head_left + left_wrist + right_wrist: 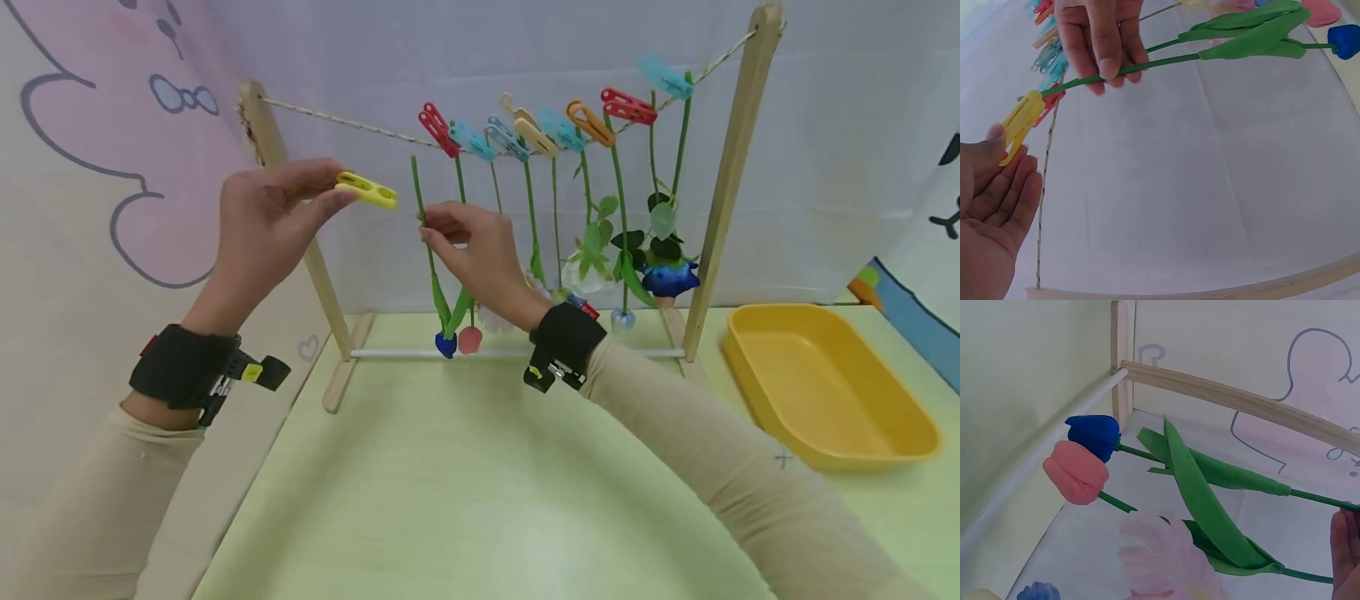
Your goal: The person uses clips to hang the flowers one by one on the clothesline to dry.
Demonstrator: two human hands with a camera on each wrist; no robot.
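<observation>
**Yellow peg up at the line, blue tulip stem held just beside it**

Left hand (258,225) is raised at about 10 o'clock, fingers pinching the yellow clothespin (367,190) by its tail end, its nose pointing toward 3 o'clock. The wrist view shows the peg's jaws parted and sitting right at the top end of the stem. Right hand (476,254) is just beside it, fingers clamped on the green stem of the blue tulip (446,343), which hangs head-down, its bloom near the white bottom rail (420,353) and touching or nearly touching the pink tulip (470,339) next to it.

The string (337,121) runs from the left post (300,225) up to the right post (731,183). From the left post to the red clothespin (437,129) the string is bare; from there toward 2 o'clock pegs and hanging flowers sit packed close together.

The pale green counter (465,483) spreads wide at 6 o'clock beneath both forearms. The yellow tray (825,387) sits at 4 o'clock, just beside the right post's foot, well apart from both hands.
</observation>
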